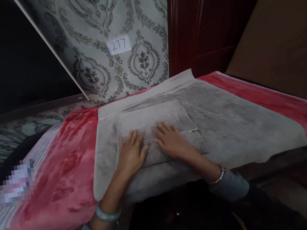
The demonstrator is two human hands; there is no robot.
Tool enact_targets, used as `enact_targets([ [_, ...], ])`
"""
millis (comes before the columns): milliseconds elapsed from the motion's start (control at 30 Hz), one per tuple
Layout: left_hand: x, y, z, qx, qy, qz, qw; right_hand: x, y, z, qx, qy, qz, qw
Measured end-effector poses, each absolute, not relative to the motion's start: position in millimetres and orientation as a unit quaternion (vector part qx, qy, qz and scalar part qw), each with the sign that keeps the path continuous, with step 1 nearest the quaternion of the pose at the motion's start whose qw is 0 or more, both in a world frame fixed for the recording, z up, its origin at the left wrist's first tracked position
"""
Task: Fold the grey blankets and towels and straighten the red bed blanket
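A grey folded cloth (pixel 153 115) with fuzzy edges lies on a larger grey fleecy sheet (pixel 229 123). Across its front part runs a pale straight edge where one layer ends over another. My left hand (pixel 130 152) rests palm down on the cloth's left side, fingers spread. To the right, my right hand (pixel 170 139) also presses flat on it with its fingers apart. Neither hand grips anything, and both lie over the line where the layers meet.
Under the grey sheet spreads a red plush blanket (pixel 60 181) with a striped border at left. A dark screen (pixel 13 54) stands at the back left, a large cardboard box (pixel 282 39) at the right. A paper label (pixel 119 44) reading 277 is on the patterned wall.
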State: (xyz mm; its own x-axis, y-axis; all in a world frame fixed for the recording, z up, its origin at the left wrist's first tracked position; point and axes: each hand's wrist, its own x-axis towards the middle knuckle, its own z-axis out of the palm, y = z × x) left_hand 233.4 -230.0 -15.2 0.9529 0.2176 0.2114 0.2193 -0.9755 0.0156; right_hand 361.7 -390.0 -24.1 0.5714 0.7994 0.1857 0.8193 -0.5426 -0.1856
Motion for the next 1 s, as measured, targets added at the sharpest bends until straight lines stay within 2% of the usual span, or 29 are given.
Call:
enact_targets([
  [167, 244.6, -250.6, -41.7, -0.991, -0.088, -0.097, 0.035, 344.7, -388.0, -42.7, -0.862, -0.488, -0.038, 0.133],
  [600, 178.9, -198.4, -62.3, -0.975, -0.134, -0.168, 0.061, 368.9, -457.4, -64.7, -0.906, -0.400, -0.043, 0.132],
  [800, 189.9, -174.3, -23.2, -0.974, -0.124, -0.189, -0.007, 390.6, -471.4, -39.9, -0.901, -0.406, -0.055, 0.146],
  [900, 238.4, -176.8, 9.0, -0.979, -0.075, -0.188, -0.034, 412.6, -445.7, -3.7, -0.892, -0.413, -0.095, 0.160],
  [1000, 301.3, -191.7, 26.6, -0.992, -0.047, -0.112, -0.034, 435.1, -402.5, 20.7, -0.894, -0.408, -0.108, 0.149],
])
